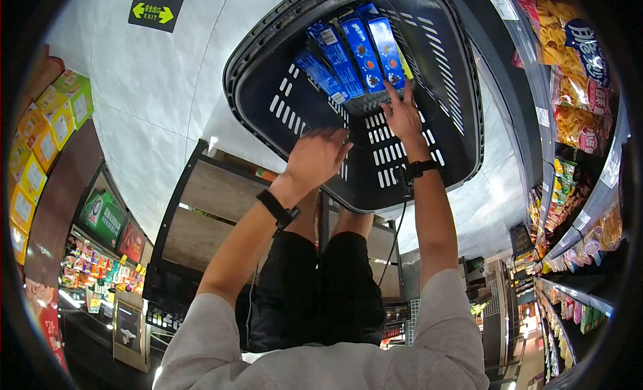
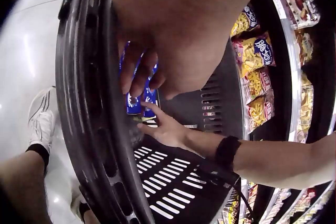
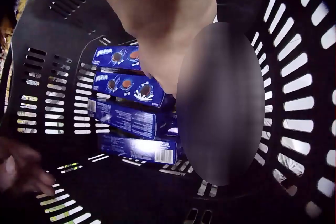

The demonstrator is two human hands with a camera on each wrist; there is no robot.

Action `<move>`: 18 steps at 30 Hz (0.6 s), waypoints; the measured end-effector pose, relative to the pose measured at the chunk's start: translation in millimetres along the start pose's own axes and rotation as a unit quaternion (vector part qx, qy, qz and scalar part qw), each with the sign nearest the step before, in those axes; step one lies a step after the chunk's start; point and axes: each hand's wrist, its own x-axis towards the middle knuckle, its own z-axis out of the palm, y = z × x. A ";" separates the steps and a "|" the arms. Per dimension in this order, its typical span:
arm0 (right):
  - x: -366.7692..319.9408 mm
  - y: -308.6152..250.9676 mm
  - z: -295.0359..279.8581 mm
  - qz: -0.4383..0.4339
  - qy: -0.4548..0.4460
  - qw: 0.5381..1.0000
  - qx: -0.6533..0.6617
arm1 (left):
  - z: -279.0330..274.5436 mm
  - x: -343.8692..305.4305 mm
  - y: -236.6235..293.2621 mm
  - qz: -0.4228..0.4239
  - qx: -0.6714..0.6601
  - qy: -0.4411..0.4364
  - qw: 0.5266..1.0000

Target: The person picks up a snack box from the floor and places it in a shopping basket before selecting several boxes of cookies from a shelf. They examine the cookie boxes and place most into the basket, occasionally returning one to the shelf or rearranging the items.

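Note:
Several blue snack boxes (image 1: 362,51) stand side by side at the far end of a black shopping basket (image 1: 268,45), some showing barcodes. My right hand (image 1: 404,115) reaches in with fingers extended, fingertips at the near end of the rightmost box. The right wrist view shows that hand (image 3: 168,35) overlapping the box ends (image 3: 128,87). My left hand (image 1: 320,152) hangs over the near left part of the basket with loosely bent fingers and holds nothing. It also appears at the left edge of the right wrist view, apart from the boxes.
Shelves with bagged snacks (image 1: 579,75) run close along the right. A low black-framed stand with wooden panels (image 1: 218,189) is by the legs. Yellow boxes (image 1: 40,149) line the left side, and an exit sign (image 1: 155,13) marks the grey floor.

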 end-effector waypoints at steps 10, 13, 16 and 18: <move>-4.1 -6.0 -9.6 -0.103 0.094 0.986 -0.089 | 0.7 0.2 -0.8 0.004 -0.012 0.026 1.000; -15.5 -9.3 -24.3 -0.117 0.129 0.984 -0.036 | 0.6 -1.7 0.7 -0.001 -0.019 0.028 0.999; -27.0 -12.2 -46.2 -0.132 0.135 0.981 -0.038 | 0.1 -1.2 1.0 0.001 -0.021 0.024 0.999; -36.6 -14.4 -61.6 -0.138 0.182 0.973 -0.011 | 0.4 -2.0 2.2 -0.004 -0.019 0.014 1.000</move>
